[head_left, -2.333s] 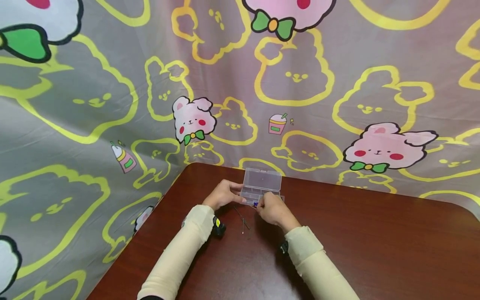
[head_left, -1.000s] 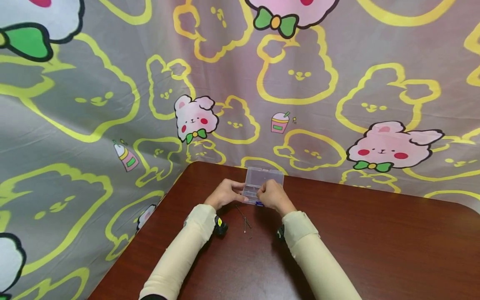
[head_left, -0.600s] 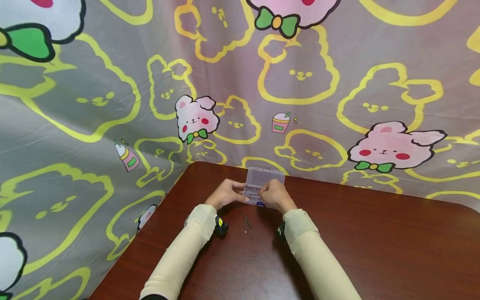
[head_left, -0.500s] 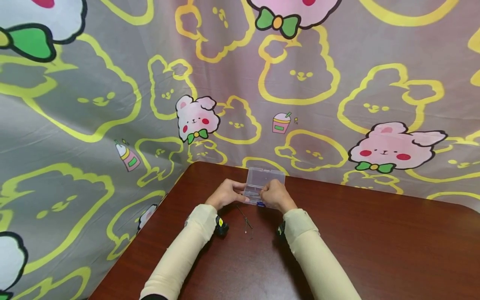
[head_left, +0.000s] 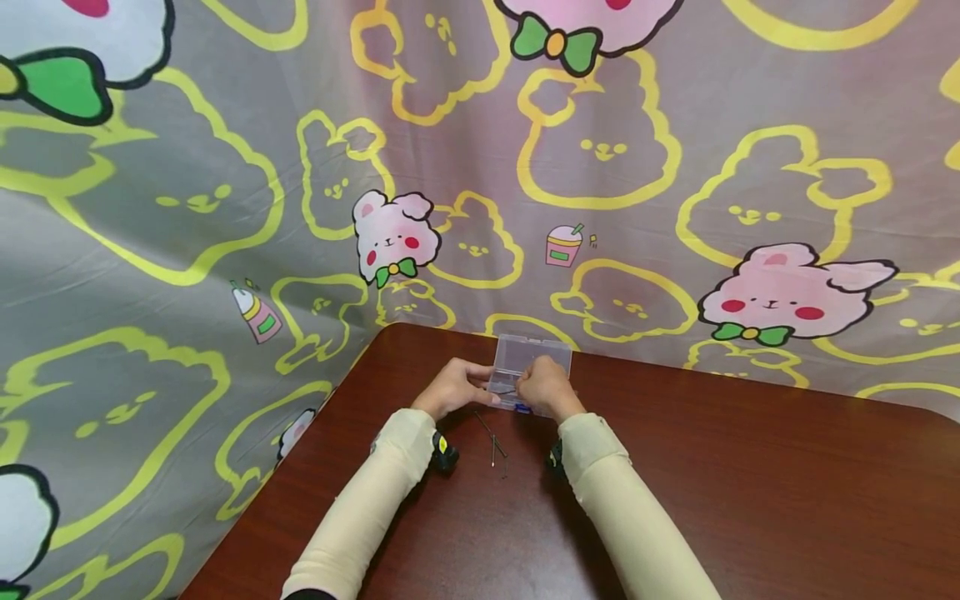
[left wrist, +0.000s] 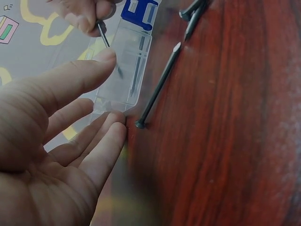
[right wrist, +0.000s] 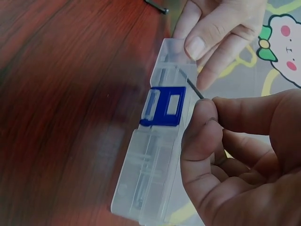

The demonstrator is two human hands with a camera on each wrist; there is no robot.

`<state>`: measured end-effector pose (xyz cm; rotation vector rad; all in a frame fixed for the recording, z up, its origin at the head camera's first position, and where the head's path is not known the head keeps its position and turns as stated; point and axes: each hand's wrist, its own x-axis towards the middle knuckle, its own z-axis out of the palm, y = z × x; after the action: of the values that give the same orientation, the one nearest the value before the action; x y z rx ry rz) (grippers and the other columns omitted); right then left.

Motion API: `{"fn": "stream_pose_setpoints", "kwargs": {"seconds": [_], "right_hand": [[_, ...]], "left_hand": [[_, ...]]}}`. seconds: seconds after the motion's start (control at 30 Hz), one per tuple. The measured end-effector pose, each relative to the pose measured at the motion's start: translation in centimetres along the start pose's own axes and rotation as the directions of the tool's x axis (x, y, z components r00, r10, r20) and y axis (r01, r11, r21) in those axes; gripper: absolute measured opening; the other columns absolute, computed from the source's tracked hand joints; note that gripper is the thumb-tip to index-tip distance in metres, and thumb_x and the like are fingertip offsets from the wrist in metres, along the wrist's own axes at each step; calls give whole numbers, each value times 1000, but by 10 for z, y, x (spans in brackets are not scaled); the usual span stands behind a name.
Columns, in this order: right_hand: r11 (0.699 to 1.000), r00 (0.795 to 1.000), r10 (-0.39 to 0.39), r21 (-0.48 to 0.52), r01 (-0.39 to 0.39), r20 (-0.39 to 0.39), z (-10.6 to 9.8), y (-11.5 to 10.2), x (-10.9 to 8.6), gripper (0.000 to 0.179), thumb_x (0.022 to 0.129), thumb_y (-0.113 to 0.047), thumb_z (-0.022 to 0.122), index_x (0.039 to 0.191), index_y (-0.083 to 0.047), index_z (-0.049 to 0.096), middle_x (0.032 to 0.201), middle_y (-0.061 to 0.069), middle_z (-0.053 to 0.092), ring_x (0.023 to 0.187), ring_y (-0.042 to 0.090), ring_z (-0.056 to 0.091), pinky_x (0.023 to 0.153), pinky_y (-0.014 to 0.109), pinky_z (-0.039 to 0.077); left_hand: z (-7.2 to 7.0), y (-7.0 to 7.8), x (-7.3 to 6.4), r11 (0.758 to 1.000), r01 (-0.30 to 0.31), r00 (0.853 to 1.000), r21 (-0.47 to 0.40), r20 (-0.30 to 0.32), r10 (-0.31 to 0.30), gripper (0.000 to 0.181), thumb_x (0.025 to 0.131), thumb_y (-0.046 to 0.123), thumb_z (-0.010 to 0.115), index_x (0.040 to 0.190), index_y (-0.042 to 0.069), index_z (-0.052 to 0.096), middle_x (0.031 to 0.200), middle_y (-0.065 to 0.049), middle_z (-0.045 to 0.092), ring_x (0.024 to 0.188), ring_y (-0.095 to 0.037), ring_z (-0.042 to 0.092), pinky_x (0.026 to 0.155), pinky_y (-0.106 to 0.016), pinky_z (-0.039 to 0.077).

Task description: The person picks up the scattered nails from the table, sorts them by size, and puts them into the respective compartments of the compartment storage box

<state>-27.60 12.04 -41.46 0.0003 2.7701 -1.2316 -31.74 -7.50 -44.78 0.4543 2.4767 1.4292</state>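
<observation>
A clear plastic compartment box (head_left: 512,353) stands with its lid raised at the back of the table. My left hand (head_left: 450,390) holds its left end, the thumb (left wrist: 80,80) over the rim and the fingers against the end wall. My right hand (head_left: 547,385) pinches a thin dark nail (right wrist: 193,85) between thumb and index finger. That nail slants down into the left compartment. At least one more nail (left wrist: 137,70) shows through the box's front wall. A blue latch (right wrist: 168,106) sits on the front side. The right part of the box is hidden by my right hand in the head view.
Several loose nails (left wrist: 160,84) lie on the brown wooden table (head_left: 750,483) just in front of the box, between my forearms. Behind and left of the table hangs a patterned curtain (head_left: 630,183), close to the raised lid. A black camera (head_left: 444,452) is strapped at my left wrist.
From the box's front edge by the latch, my right hand has risen over the compartments and shifted slightly left, nail in its fingers. My left hand has stayed at the box's left end.
</observation>
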Motion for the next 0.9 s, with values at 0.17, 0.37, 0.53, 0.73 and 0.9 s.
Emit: {"fn": "stream_pose_setpoints", "kwargs": {"seconds": [0.17, 0.37, 0.53, 0.73, 0.9], "right_hand": [[997, 999, 22, -67, -24, -25, 2, -5, 0, 29, 91, -12, 67, 63, -8, 72, 58, -1, 59, 66, 22, 57, 89, 81, 29], [998, 999, 11, -62, -13, -35, 3, -6, 0, 22, 92, -13, 70, 73, -6, 79, 63, -1, 65, 74, 24, 60, 90, 81, 28], [999, 999, -23, -46, 21, -48, 0, -4, -3, 22, 91, -12, 70, 72, -6, 79, 60, -1, 64, 71, 22, 60, 86, 70, 41], [998, 999, -38, -45, 37, -31, -2, -1, -9, 27, 92, -13, 69, 67, -7, 77, 55, -2, 60, 61, 19, 56, 78, 59, 46], [998, 998, -54, -24, 53, -28, -2, 2, -11, 22, 90, -11, 70, 71, -6, 78, 58, 1, 64, 58, 18, 56, 59, 36, 48]], "left_hand": [[0, 0, 0, 1000, 1, 1000, -4, 9, -1, 62, 75, 13, 91, 131, 4, 68, 123, -11, 69, 104, -21, 66, 80, -31, 54], [-1, -1, 1, 1000, 0, 1000, -7, 13, 0, 61, 75, 12, 91, 131, 4, 67, 126, -13, 67, 104, -21, 66, 80, -31, 54], [0, -1, 2, 1000, 4, 1000, -15, 12, -4, 61, 75, 11, 91, 131, 5, 68, 124, -11, 68, 100, -19, 67, 77, -30, 55], [-1, 0, 1, 1000, 6, 1000, -14, 12, -6, 62, 74, 12, 92, 131, 5, 68, 121, -11, 70, 98, -18, 67, 77, -30, 55], [-1, 1, 0, 1000, 3, 1000, -30, 16, -2, 62, 75, 11, 91, 132, 2, 67, 115, -11, 72, 95, -17, 68, 75, -29, 54]]}}
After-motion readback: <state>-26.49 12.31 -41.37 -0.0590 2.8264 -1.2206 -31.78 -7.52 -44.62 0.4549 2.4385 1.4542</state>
